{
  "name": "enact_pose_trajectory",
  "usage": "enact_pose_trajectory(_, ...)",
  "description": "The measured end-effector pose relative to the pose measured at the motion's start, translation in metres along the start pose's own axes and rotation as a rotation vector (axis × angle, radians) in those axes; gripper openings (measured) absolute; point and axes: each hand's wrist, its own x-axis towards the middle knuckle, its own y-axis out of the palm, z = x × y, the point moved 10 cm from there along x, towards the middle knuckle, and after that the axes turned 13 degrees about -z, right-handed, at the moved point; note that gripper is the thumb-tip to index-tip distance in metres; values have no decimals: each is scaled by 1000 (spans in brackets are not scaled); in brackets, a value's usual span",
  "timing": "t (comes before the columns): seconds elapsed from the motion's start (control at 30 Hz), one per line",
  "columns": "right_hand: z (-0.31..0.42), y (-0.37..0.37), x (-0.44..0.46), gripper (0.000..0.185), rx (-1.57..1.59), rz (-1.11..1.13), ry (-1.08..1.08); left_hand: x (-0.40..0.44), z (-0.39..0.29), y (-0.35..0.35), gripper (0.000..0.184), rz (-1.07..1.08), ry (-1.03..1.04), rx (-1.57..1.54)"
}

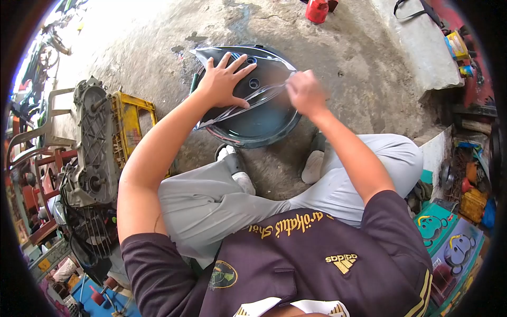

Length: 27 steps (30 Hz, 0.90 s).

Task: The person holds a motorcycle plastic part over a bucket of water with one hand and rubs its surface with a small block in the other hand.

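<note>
A glossy black panel (214,54), pointed at its far left end and resembling a motorcycle body panel, lies across a round black basin (262,138). Cloudy water (259,126) shows in the basin's near part. My left hand (224,82) rests flat on the panel with its fingers spread. Beside its fingertips are round holes (254,83) in the panel. My right hand (307,92) is at the panel's right end, over the basin rim, curled and somewhat blurred. What its fingers hold, if anything, is hidden.
A metal engine casing (94,137) and a yellow crate (127,124) stand on the left. A red container (317,10) sits on the concrete floor ahead. To the right are a concrete ledge (417,47) and boxes (434,222). My legs flank the basin's near side.
</note>
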Motion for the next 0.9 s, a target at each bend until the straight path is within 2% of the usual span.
enact_pose_trajectory(0.03, 21, 2, -2, 9, 35, 28, -45, 0, 0, 1, 125, 20, -1, 4)
enact_pose_trajectory(0.07, 45, 2, -4, 8, 85, 96, -185, 1, 0, 1, 125, 19, -1, 4)
enact_pose_trajectory(0.17, 42, 4, -2, 10, 61, 165, -200, -2, 0, 1, 125, 10, -3, 5)
enact_pose_trajectory(0.3, -17, -9, 11, 8, -31, -40, -10, -3, 0, -1, 125, -15, -5, -14)
enact_pose_trajectory(0.37, 0, -7, 4, 6, -30, -27, -8, 1, -1, -2, 125, -10, -1, -3)
enact_pose_trajectory(0.43, 44, 4, -8, 6, 64, 105, -181, 1, 0, 0, 125, 50, -9, 18)
enact_pose_trajectory(0.5, 53, 4, -10, 8, 103, 128, -206, 1, 0, -1, 125, 30, -7, 17)
enact_pose_trajectory(0.6, 5, -8, 7, 8, 87, -26, -28, -2, 0, 0, 125, 10, -7, 12)
enact_pose_trajectory(0.63, 4, -7, 4, 8, 86, -25, -31, -1, 0, -1, 125, 2, -7, 13)
enact_pose_trajectory(0.7, -6, -4, 0, 10, -1, 5, 100, -1, -1, 0, 126, 8, -13, 4)
enact_pose_trajectory(0.77, 46, 1, -10, 8, 136, 36, -138, 1, 0, -1, 126, 15, -19, -1)
enact_pose_trajectory(0.87, 60, 0, -9, 6, 211, 100, -114, 0, -1, -2, 127, 10, -14, 6)
enact_pose_trajectory(0.9, 39, 3, -3, 8, 70, 132, -111, -1, 0, 0, 127, 16, -13, 5)
